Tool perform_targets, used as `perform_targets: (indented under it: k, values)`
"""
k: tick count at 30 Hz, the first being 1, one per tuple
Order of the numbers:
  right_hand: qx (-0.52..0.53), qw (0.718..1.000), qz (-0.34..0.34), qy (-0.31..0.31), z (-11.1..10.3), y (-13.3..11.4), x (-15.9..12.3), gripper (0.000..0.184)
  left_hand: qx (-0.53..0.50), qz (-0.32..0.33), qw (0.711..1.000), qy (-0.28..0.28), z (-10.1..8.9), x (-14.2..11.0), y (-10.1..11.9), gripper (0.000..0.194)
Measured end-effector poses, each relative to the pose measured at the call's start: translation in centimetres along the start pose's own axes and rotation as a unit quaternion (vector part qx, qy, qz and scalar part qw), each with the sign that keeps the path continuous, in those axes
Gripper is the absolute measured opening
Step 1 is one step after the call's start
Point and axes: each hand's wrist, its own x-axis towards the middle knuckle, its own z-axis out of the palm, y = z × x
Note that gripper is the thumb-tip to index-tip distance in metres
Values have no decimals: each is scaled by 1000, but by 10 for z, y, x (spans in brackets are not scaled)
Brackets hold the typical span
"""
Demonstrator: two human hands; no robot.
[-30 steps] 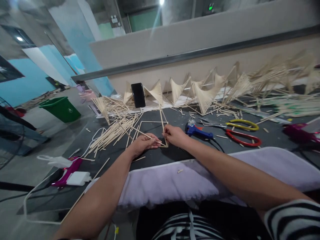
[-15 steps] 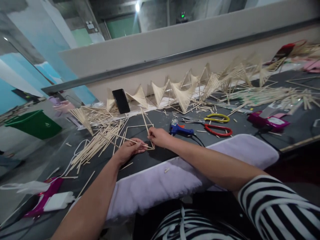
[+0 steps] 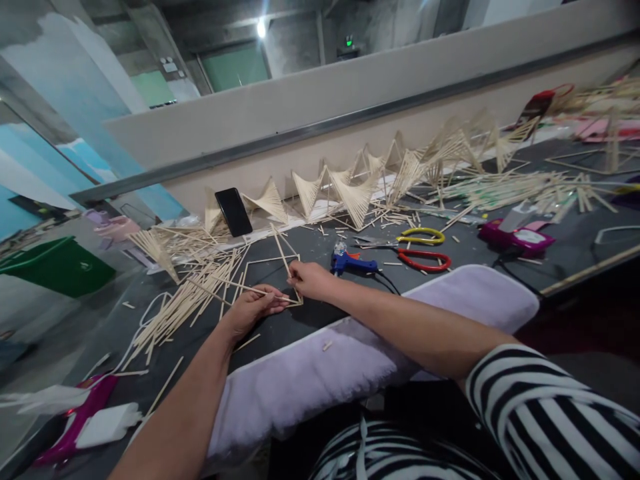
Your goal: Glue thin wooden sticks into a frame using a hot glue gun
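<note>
Pinching the raised stick [image 3: 280, 247] at the wooden frame [image 3: 273, 259] on the dark tabletop [image 3: 309, 320], the right hand [image 3: 309, 280] needed light, steady pressure, while the left hand [image 3: 250, 309], fingers closed on a slanting stick [image 3: 245, 287], had to align its tip.

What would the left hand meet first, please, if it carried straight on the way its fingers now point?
The left hand would probably meet the near corner of the stick frame, just beyond its fingertips, though one view leaves their height difference unclear.
</note>
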Motion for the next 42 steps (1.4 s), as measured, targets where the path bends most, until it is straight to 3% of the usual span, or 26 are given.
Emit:
perform_targets:
  k: [29, 42]
  values:
    - [11, 1000, -27, 0, 0, 4, 1, 5, -8, -9, 1000, 19, 2, 2, 0, 24]
    - [36, 999, -5, -15, -1, 5, 2, 6, -9, -6, 1000, 16, 3, 2, 0, 25]
